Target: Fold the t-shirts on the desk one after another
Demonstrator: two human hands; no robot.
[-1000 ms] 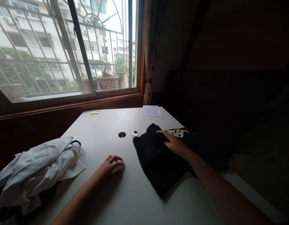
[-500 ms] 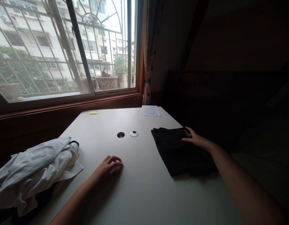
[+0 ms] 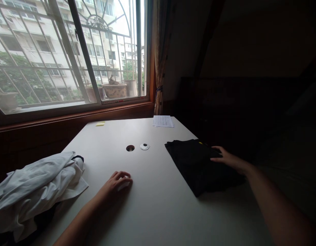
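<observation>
A folded black garment (image 3: 196, 164) lies flat on the right side of the white table (image 3: 152, 212), with a small yellow mark near its far edge. My right hand (image 3: 228, 159) is at the garment's right side, its thumb and fingers apart over the cloth. On the bare tabletop left of the garment rests my left hand (image 3: 119, 181), fingers loosely bent and holding nothing. Further left sits a rumpled heap of white clothes (image 3: 45, 186) with dark cloth underneath.
Toward the back of the table are a round cable hole (image 3: 130, 148) and a white round cap (image 3: 144, 146). Papers (image 3: 163, 121) and a yellow sticky note (image 3: 100, 123) lie near the far edge. Beyond stand a window (image 3: 70, 51) and a tied curtain (image 3: 160, 68).
My right hand has slid right and slightly toward me along the black garment. The garment's near end has shifted a little to the right. My left hand stays in place.
</observation>
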